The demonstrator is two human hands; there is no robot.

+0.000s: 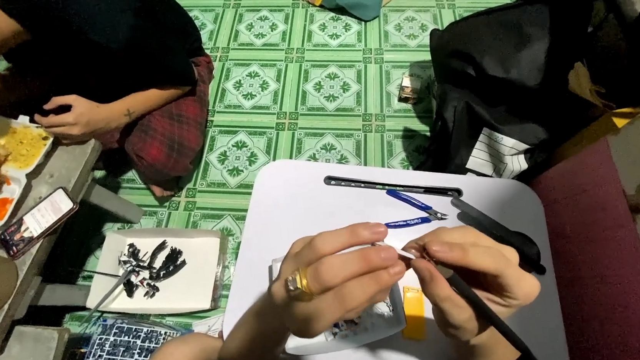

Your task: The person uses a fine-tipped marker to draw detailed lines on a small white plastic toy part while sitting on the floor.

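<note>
Both my hands meet above the white tabletop [298, 197]: left hand [336, 279] pinches a tiny white piece [406, 253], right hand [471, 279] grips a black pen-like tool [486, 316] beside it.

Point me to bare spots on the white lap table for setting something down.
Free: the left strip of the white lap table, between its left edge and the left hand; also the patch between the black ruler strip and the hands. Crowded: the right side, with blue nippers, black pen, right hand and yellow piece.
</note>
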